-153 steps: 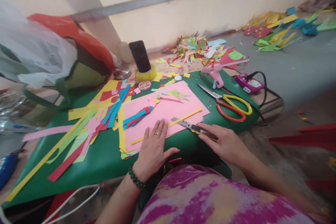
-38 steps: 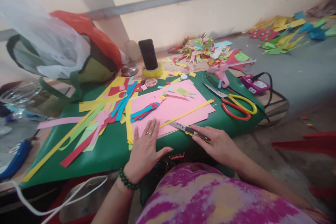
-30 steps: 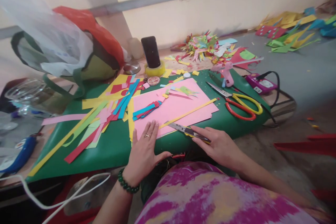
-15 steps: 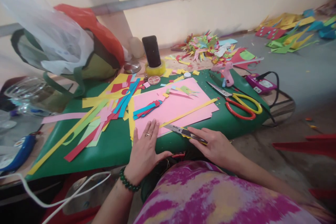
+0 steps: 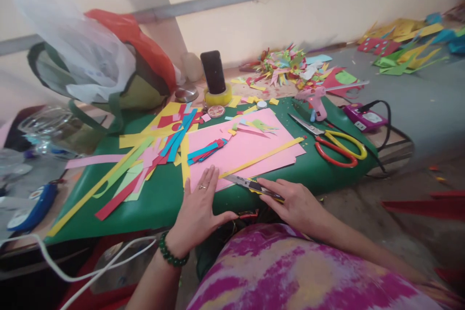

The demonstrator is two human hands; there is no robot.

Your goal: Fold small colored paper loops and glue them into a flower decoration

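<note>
My left hand (image 5: 199, 208) lies with fingers spread, its fingertips on the near left part of the pink paper (image 5: 247, 143). In my right hand (image 5: 293, 201) is a box cutter (image 5: 254, 186), its blade pointing left toward the left fingers, near the paper's front edge. A narrow yellow strip (image 5: 263, 156) crosses the pink paper diagonally; its lower left end is by the left fingertips. A small bundle of blue and red strips (image 5: 207, 151) rests on the paper, just beyond the left hand. Farther back on it are small green and pink cut pieces (image 5: 256, 127).
Red-and-yellow-handled scissors (image 5: 336, 147) and a pink glue gun (image 5: 316, 101) lie to the right on the green mat (image 5: 152, 218). Coloured paper strips (image 5: 123, 193) cover the left. A phone (image 5: 213, 72) stands in a yellow tape roll (image 5: 222, 96) behind. A bag (image 5: 145, 82) stands back left.
The view has shifted slightly, so the table's things appear a little farther right. Both hands keep nearly the same place on the paper, the box cutter still in the right one.
</note>
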